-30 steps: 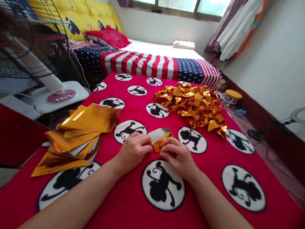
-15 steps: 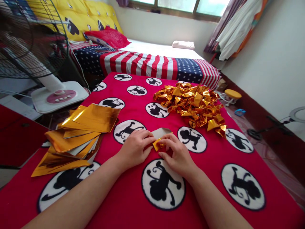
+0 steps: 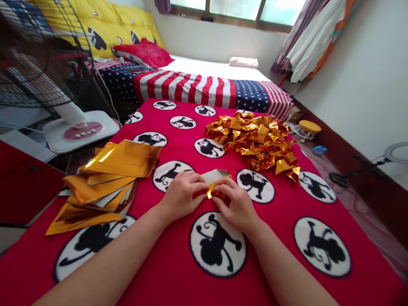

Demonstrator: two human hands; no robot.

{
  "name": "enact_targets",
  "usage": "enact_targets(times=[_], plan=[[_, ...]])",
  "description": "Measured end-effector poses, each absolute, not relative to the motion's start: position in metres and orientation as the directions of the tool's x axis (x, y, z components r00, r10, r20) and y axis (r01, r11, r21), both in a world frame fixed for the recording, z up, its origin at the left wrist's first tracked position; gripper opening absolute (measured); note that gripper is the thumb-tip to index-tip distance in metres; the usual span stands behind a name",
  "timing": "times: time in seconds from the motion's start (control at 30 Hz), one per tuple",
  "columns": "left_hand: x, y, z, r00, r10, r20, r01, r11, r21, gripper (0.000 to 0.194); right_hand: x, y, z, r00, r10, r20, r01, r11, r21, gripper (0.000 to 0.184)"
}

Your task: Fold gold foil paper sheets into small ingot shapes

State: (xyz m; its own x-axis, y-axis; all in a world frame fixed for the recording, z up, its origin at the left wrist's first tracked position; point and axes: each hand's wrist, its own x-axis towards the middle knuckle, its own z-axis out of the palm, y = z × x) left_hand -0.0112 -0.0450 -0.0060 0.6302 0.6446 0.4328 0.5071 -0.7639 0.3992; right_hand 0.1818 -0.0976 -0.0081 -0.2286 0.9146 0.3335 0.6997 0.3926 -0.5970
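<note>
Between my two hands is a sheet of gold foil paper (image 3: 216, 174), its pale back facing up at the far side and its near edge folded over to show gold. My left hand (image 3: 184, 193) pinches the fold from the left, fingertips against the gold strip. From the right, my right hand (image 3: 235, 204) pinches the same fold with thumb and fingers. The fingers cover much of the near edge. To the left lies a fanned stack of flat gold foil sheets (image 3: 124, 158). Beyond my right hand rests a heap of folded gold foil pieces (image 3: 255, 136).
A red cloth with monkey prints (image 3: 153, 263) covers the table. A fan (image 3: 81, 129) stands at the left. Behind the table is a bed (image 3: 191, 89) with a striped cover. A yellow stool (image 3: 309, 126) and a ring light (image 3: 397, 151) are on the right.
My right thumb has moved up to the folded edge, and the fingertips of both hands are closer together. The gold fold looks flatter and narrower. The view has shifted slightly.
</note>
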Motion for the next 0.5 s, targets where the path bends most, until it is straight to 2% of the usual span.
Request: enact_targets(times=[0.1, 0.27, 0.4, 0.5], plan=[[-0.01, -0.044, -0.008, 0.632, 0.643, 0.433, 0.496, -0.765, 0.411, 0.014, 0.18, -0.097, -0.006, -0.238, 0.921, 0.308, 0.726, 0.38, -0.574, 0.022], [-0.009, -0.044, -0.009, 0.587, 0.669, 0.457, 0.495, -0.743, 0.451, 0.013, 0.178, -0.093, -0.012, -0.218, 0.912, 0.348, 0.751, 0.384, -0.537, 0.016], [-0.01, -0.047, -0.008, 0.588, 0.659, 0.469, 0.488, -0.751, 0.444, 0.013, 0.177, -0.098, -0.015, -0.17, 0.903, 0.395, 0.671, 0.4, -0.625, 0.015], [-0.01, -0.051, -0.009, 0.6, 0.667, 0.443, 0.483, -0.743, 0.463, 0.009, 0.177, -0.103, -0.015, -0.116, 0.92, 0.374, 0.613, 0.362, -0.702, 0.009]])
